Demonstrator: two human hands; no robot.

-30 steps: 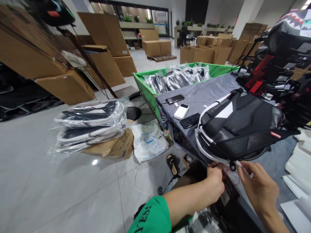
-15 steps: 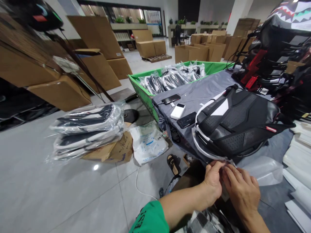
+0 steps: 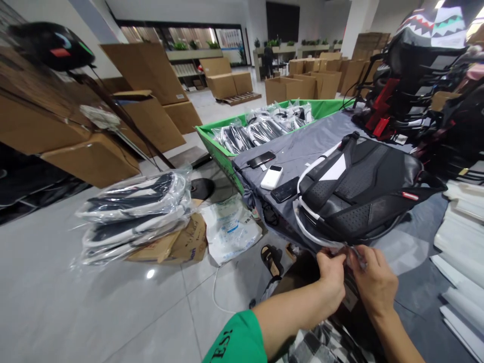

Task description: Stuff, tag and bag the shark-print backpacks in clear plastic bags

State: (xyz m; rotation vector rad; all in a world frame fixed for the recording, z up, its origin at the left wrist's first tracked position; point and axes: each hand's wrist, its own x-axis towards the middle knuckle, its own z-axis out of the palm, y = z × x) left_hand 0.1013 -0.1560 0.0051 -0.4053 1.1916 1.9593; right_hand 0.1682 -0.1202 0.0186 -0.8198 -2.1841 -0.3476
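Observation:
A black backpack [image 3: 363,189] with white trim lies on the grey cloth-covered table, its straps facing up. Clear plastic bag film [image 3: 406,249] spreads out from under its near side. At the table's front edge, my left hand [image 3: 331,272] pinches the film close to the backpack's near end. Beside it, my right hand [image 3: 374,277] is closed with its fingertips on the same bunched film. The two hands nearly touch. The film between the fingers is partly hidden.
White flat bags [image 3: 459,242] are stacked at the right. Two dark phones and a white power bank [image 3: 271,177] lie left of the backpack. Wrapped backpacks [image 3: 138,212] are piled on a floor carton; more fill a green-rimmed bin [image 3: 217,143]. A fan [image 3: 53,48] stands at left.
My right hand's fingers have curled more tightly onto the film, and it has shifted slightly up. My left hand keeps its grip. The view has turned slightly.

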